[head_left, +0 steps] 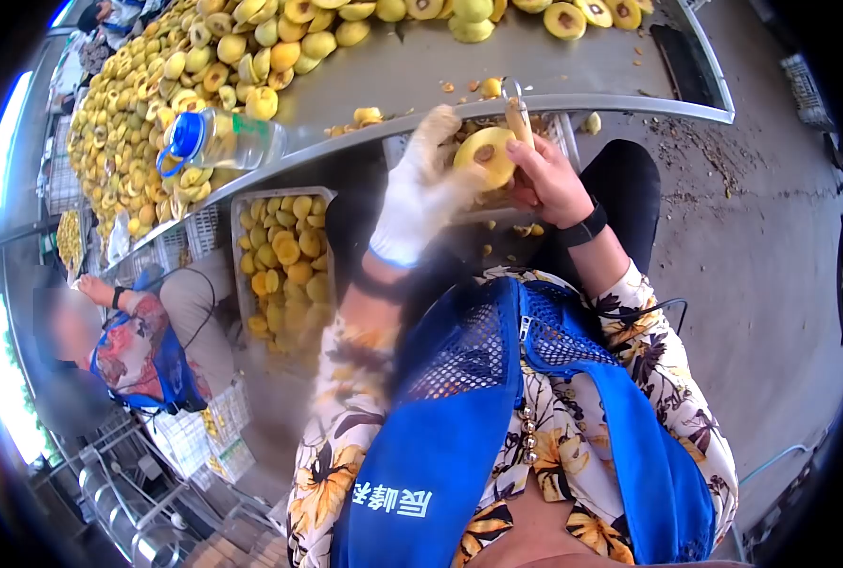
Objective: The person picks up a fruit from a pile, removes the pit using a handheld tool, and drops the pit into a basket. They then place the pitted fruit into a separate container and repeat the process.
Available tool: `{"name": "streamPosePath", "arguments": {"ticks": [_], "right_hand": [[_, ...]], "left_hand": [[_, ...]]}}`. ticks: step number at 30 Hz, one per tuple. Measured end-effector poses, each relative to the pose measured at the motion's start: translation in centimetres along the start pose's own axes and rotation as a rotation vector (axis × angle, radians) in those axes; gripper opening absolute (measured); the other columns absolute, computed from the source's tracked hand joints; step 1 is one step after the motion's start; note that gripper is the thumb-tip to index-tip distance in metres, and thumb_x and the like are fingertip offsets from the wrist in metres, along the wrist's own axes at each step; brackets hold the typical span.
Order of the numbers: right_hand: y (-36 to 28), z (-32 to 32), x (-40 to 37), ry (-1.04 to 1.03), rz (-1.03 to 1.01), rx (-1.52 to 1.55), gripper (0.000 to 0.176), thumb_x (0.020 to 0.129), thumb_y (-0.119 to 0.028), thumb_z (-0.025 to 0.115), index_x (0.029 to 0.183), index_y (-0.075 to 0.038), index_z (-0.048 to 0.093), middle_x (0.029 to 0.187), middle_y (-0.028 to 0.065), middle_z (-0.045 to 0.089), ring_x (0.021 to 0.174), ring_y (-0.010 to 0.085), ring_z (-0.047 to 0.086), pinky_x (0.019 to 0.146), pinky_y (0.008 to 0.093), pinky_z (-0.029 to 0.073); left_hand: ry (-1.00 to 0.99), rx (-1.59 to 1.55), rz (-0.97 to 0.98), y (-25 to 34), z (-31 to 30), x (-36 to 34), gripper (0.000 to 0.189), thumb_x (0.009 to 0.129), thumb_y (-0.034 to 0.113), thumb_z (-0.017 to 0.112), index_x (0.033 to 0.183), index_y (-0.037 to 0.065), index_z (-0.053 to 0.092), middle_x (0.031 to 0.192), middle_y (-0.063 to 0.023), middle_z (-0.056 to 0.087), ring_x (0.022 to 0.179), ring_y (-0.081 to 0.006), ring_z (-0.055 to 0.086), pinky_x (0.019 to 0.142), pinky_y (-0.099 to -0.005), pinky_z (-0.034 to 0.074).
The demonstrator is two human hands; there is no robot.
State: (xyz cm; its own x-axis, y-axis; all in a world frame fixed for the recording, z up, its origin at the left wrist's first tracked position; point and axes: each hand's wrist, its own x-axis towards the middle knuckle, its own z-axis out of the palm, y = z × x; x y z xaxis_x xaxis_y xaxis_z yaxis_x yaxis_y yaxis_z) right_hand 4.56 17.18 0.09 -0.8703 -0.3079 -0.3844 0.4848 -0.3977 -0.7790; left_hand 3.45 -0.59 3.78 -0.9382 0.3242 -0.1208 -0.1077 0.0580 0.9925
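My right hand (556, 182), bare with a black wristband, is closed around a wooden-handled tool (518, 121) with a metal loop at its upper end. Its thumb also presses on the edge of a halved yellow peach (474, 168), whose cut face shows a brown centre. My left hand (417, 189) wears a white glove and is blurred by motion. Its thumb stands apart from its fingers, which overlap the peach's left edge. Below the hands, between my knees, is a container (573, 137) partly hidden by them, with scraps around it.
A metal table (535, 71) with a raised rim bears a large heap of halved peaches (128, 123). A blue-capped water bottle (242, 142) lies near the rim. A crate of peaches (284, 251) stands at my left. Beyond it sits another person (147, 350). Debris (715, 142) litters the floor at right.
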Motion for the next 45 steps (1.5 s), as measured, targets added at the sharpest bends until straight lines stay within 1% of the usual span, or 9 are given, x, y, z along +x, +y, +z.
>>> {"name": "streamPosePath", "arguments": {"ticks": [3, 7, 8, 19, 27, 35, 42, 44, 45], "right_hand": [[1.2, 2.3, 0.2, 0.064, -0.124, -0.287, 0.033, 0.085, -0.026, 0.057, 0.103, 0.002, 0.056, 0.076, 0.0055, 0.063, 0.067, 0.0146, 0.059, 0.059, 0.0300, 0.047], [1.8, 3.8, 0.3, 0.379, -0.223, -1.080, 0.033, 0.081, -0.027, 0.061, 0.092, 0.003, 0.053, 0.085, 0.0142, 0.065, 0.075, 0.0249, 0.063, 0.062, 0.0362, 0.049], [2.4, 3.5, 0.0, 0.374, -0.307, -1.016, 0.030, 0.080, -0.024, 0.062, 0.088, 0.002, 0.049, 0.075, 0.0270, 0.058, 0.072, 0.0457, 0.057, 0.060, 0.0462, 0.045], [4.7, 6.1, -2.8, 0.227, -0.255, -1.249, 0.022, 0.081, -0.012, 0.054, 0.087, 0.004, 0.041, 0.066, 0.0281, 0.055, 0.066, 0.0454, 0.055, 0.057, 0.0503, 0.042], [5.8, 5.7, -2.7, 0.056, -0.220, -1.209, 0.021, 0.079, -0.010, 0.051, 0.089, 0.006, 0.043, 0.067, 0.0287, 0.054, 0.068, 0.0434, 0.056, 0.061, 0.0461, 0.044], [4.0, 5.8, -2.3, -0.155, 0.354, -0.227, 0.002, 0.085, -0.006, 0.049, 0.084, -0.006, 0.047, 0.056, -0.0025, 0.042, 0.039, 0.0039, 0.035, 0.034, 0.0182, 0.028], [6.5, 4.2, -1.4, -0.501, 0.368, 0.372, 0.006, 0.088, -0.005, 0.047, 0.094, -0.006, 0.049, 0.053, -0.0022, 0.037, 0.036, 0.0051, 0.032, 0.033, 0.0194, 0.025], [5.7, 4.4, -1.7, -0.503, 0.346, 0.454, 0.007, 0.089, -0.004, 0.045, 0.094, -0.005, 0.049, 0.054, -0.0017, 0.036, 0.036, 0.0051, 0.031, 0.033, 0.0195, 0.025], [5.1, 4.2, -1.6, -0.503, 0.328, 0.494, 0.007, 0.089, -0.004, 0.045, 0.095, -0.005, 0.049, 0.054, -0.0014, 0.036, 0.036, 0.0051, 0.031, 0.033, 0.0196, 0.025]], "left_hand": [[0.049, -0.668, -0.338, -2.0, -0.4, -0.9, 0.046, 0.094, 0.038, 0.043, 0.126, 0.004, 0.040, 0.106, -0.0119, 0.058, 0.087, -0.0208, 0.061, 0.062, -0.0299, 0.054], [0.206, -0.651, -0.296, -5.9, -0.9, -1.3, 0.038, 0.094, 0.033, 0.045, 0.116, 0.003, 0.050, 0.104, -0.0118, 0.059, 0.087, -0.0196, 0.061, 0.067, -0.0308, 0.053], [0.290, -0.697, -0.325, -5.7, -0.7, -1.3, 0.036, 0.094, 0.032, 0.045, 0.114, 0.003, 0.051, 0.104, -0.0118, 0.059, 0.087, -0.0193, 0.061, 0.068, -0.0309, 0.053], [0.465, -0.595, 0.039, -5.2, 0.4, -1.1, 0.025, 0.090, 0.019, 0.056, 0.110, 0.004, 0.056, 0.091, -0.0088, 0.063, 0.077, -0.0152, 0.061, 0.066, -0.0247, 0.051], [0.340, -0.478, -0.071, -4.8, -0.6, -1.1, 0.022, 0.088, 0.019, 0.058, 0.099, 0.000, 0.061, 0.081, -0.0045, 0.061, 0.065, -0.0093, 0.057, 0.057, -0.0221, 0.047], [0.478, -0.322, -0.092, -4.3, -0.2, -0.7, 0.022, 0.089, 0.018, 0.058, 0.100, 0.000, 0.063, 0.091, -0.0050, 0.065, 0.064, -0.0058, 0.056, 0.056, -0.0191, 0.045], [0.262, -0.905, -0.353, -4.1, -1.4, -0.7, 0.032, 0.090, 0.037, 0.052, 0.102, 0.008, 0.055, 0.080, -0.0045, 0.060, 0.059, -0.0143, 0.055, 0.048, -0.0258, 0.046], [-0.055, -1.220, -0.177, -8.1, -5.5, -0.9, 0.032, 0.090, 0.040, 0.049, 0.091, 0.009, 0.054, 0.079, -0.0085, 0.059, 0.067, -0.0165, 0.059, 0.050, -0.0237, 0.048], [0.076, -1.122, -0.134, -9.9, -8.8, -1.8, 0.033, 0.090, 0.040, 0.049, 0.090, 0.008, 0.054, 0.079, -0.0102, 0.060, 0.068, -0.0179, 0.059, 0.051, -0.0241, 0.049]]}}
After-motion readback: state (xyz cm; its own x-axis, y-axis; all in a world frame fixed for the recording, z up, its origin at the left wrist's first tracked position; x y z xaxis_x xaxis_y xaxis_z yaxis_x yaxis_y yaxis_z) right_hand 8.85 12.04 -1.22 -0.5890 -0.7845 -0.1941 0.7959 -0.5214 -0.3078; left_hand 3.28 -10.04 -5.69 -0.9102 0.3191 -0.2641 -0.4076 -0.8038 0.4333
